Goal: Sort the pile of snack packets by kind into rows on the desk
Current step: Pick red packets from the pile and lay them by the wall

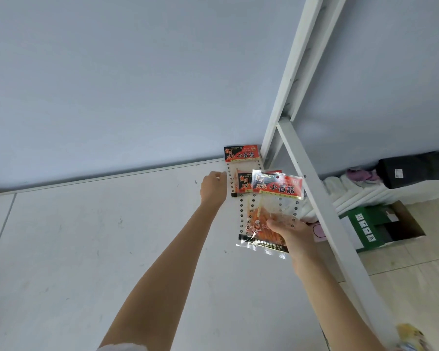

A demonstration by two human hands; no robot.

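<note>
At the far right corner of the white desk (112, 249), close to the pale blue wall (137, 84), three clear snack packets with red-and-black headers overlap one another. The farthest packet (241, 155) lies flat with its header just at the desk's back edge. A second packet (243, 184) lies partly over its lower end and is mostly covered by a third packet (276, 198), the nearest one, through which orange-red strips show. The right hand (292, 234) holds this nearest packet at its lower right part, thumb curled over the front and the other fingers hidden behind it; whether the packet rests on the desk or is lifted clear of it cannot be told. The left hand (213, 188) reaches to the left edge of the farthest packet, its fingers bent and bunched together at that edge; whether they pinch the film or only touch it cannot be told. Just right of the packets stands a white metal frame (304, 173) with a slanted bar crossing down to the right. Beyond it, on the tiled floor (403, 287), are white folded bedding (352, 191), a black bag (416, 171) and a green cardboard box (370, 224). A yellow packet (411, 335) shows at the lower right edge, blurred.
</note>
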